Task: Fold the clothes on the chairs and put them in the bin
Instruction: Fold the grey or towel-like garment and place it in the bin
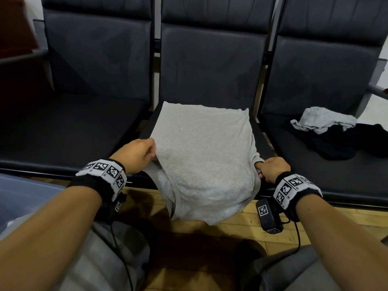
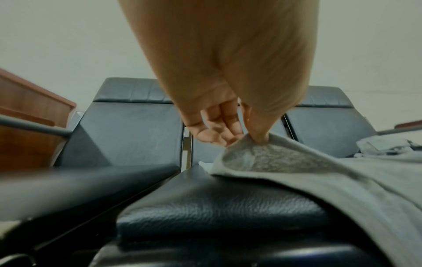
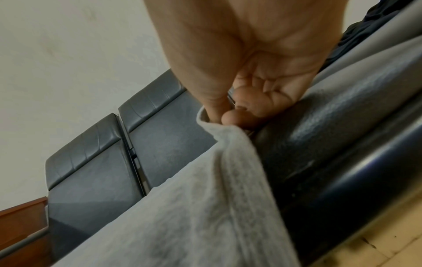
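Head view shows me holding a grey shirt (image 1: 201, 156) spread over the middle chair seat (image 1: 263, 143), its near half hanging off the front edge toward the floor (image 1: 235, 221). My left hand (image 1: 136, 154) pinches the shirt's left edge, thumb and fingers (image 2: 258, 133) clamped on a lifted fold of cloth. My right hand (image 1: 273, 168) grips the right edge low at the seat's front, fingers (image 3: 230, 117) curled round a bunched hem or sleeve; I cannot tell which.

The risks as I judge them: the hanging part looks heavier than what lies beyond my fingers, so if either pinch loosens the shirt could slide off and land on the floor. My two grips sit at different heights, the left raised and the right down by the seat edge, so a fold made from here may come out skewed. The bunch under my right fingers could get trapped inside the fold as a lump.

To the right of my right hand, on the next seat, a crumpled light garment (image 1: 323, 120) lies on a dark garment (image 1: 344, 143), both unfolded. No bin is clearly visible to me, so carrying anything there means looking for it first.
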A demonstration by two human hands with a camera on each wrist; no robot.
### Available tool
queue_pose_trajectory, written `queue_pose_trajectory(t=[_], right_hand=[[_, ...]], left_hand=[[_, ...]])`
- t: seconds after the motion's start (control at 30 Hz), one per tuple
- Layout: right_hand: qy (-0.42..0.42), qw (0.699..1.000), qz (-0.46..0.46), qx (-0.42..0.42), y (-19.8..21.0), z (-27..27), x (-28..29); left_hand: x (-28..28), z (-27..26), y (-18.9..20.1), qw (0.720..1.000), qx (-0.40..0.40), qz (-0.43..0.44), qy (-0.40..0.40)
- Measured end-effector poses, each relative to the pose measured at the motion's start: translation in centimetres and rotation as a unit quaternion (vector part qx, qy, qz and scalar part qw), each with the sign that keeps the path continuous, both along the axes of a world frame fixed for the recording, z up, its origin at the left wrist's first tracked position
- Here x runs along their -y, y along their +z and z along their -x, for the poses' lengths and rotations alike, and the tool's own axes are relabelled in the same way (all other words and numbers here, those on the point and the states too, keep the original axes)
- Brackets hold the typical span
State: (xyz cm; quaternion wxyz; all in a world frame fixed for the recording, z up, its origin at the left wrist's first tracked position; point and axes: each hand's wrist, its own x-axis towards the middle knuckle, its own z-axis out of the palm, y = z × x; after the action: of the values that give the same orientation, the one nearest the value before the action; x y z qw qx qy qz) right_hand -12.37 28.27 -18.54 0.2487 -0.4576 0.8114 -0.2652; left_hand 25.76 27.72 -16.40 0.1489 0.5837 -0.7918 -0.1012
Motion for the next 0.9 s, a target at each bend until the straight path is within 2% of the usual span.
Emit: queue_pose_trajectory(t=[0.13,0.23,0.37,0.5,0.67,0.9], right_hand=[[-0.013,1.0,0.01,0.008,0.0,0.3,-0.1],[-0.02,1.0,0.014,0.018,0.1,0.3,-0.3],[-0.011,1.0,0.018,0.006,0.2,0.1,-0.4],[0.007,0.997,0.004,-0.082,0.2,0.3,-0.4],[0.017,0.987,-0.02,-0.156,0.5,0.9,-0.9],[-0.073,0.985,-0.036,-0.152,0.8,2.3,-1.3]], left_hand=[[-0.2,-0.3,0.0,0.999,0.041,-0.004,-0.009],[-0.1,-0.8,0.1,0.998,0.048,-0.028,0.017],[-0.2,-0.4,-0.1,0.989,0.132,-0.009,0.061],[-0.2,0.2,-0.4,0.977,0.164,0.039,0.134],[-0.5,0.0,0.0,0.957,0.203,-0.012,0.208],[-0.7,-1.2,0.4,0.946,0.158,-0.078,0.272]])
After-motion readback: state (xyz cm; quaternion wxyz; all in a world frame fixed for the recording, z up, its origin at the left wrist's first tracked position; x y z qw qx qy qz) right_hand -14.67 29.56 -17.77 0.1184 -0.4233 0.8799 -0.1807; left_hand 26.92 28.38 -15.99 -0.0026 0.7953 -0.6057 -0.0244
